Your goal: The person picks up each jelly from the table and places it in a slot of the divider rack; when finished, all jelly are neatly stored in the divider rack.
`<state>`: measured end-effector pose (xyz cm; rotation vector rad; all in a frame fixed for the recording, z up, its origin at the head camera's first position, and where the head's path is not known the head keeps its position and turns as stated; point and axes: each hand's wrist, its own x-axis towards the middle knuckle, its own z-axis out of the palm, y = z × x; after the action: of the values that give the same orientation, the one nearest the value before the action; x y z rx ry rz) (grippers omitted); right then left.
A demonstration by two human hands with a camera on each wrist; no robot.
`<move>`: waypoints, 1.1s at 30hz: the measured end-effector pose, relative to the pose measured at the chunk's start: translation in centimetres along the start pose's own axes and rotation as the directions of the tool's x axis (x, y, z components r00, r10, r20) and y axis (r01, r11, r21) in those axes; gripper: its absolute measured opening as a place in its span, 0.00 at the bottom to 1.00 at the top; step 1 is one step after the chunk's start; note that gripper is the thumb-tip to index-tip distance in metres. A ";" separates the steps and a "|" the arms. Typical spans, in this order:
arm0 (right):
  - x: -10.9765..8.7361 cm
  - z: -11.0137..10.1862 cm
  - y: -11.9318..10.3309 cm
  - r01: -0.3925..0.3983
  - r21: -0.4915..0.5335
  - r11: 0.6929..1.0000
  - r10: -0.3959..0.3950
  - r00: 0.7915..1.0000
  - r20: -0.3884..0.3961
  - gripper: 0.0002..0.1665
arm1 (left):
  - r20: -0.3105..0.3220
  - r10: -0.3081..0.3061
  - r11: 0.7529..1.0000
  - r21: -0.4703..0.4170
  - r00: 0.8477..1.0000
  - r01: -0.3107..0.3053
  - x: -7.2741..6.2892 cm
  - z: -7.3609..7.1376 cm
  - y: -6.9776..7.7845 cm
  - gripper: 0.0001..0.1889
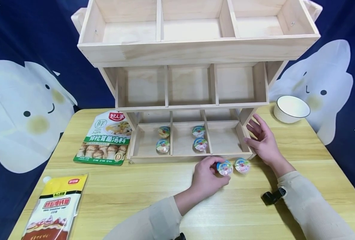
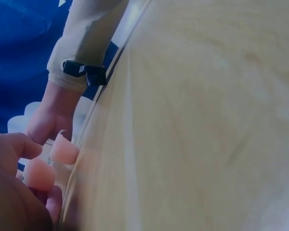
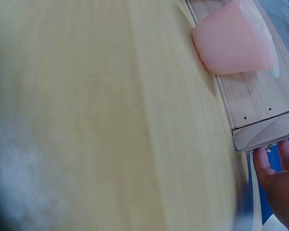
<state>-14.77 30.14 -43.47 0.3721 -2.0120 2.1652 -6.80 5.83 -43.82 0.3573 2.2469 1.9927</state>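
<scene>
My left hand (image 1: 206, 177) pinches a jelly cup (image 1: 225, 168) between thumb and fingers, just in front of the shelf's bottom tray. The left wrist view shows this cup's pink body (image 2: 40, 174) in the fingers. Just right of it on the table is a second jelly cup (image 1: 242, 165), large and pink in the right wrist view. My right hand (image 1: 264, 141) touches the right end of the wooden shelf (image 1: 189, 159), fingers extended along its side. In the bottom tray, two jelly cups (image 1: 163, 145) lie in the left compartment and two more jelly cups (image 1: 200, 144) in the middle one.
The shelf's upper tiers (image 1: 195, 53) overhang the bottom tray. A white bowl (image 1: 291, 110) stands at the back right. To the left lie a green-and-white mushroom soup packet (image 1: 105, 138), against the shelf's side, and a yellow-topped pouch (image 1: 55, 206) nearer the front.
</scene>
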 end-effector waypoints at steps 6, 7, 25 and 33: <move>0.0 0.0 0.0 -0.004 -0.002 1.000 0.004 1.000 0.000 0.55 | 0.019 0.002 0.999 -0.047 1.000 -0.001 0.0 -0.5 0.4 0.24; 0.1 0.0 0.0 -0.006 -0.003 1.000 0.006 1.000 0.000 0.55 | 0.021 0.008 0.999 -0.051 1.000 -0.006 0.0 -0.6 0.6 0.24; 0.1 0.0 -0.1 -0.004 -0.006 1.000 0.004 1.000 -0.003 0.55 | 0.016 0.137 0.974 -0.182 0.990 -0.132 2.7 -2.2 3.2 0.23; 0.1 0.1 -0.1 -0.011 -0.010 1.000 0.011 1.000 -0.004 0.55 | -0.020 0.101 0.974 -0.203 0.995 -0.102 4.5 -1.9 3.7 0.24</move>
<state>-14.81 30.08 -43.35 0.3552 -2.0266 2.1601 -11.22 5.54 -39.60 0.4494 2.0417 2.2550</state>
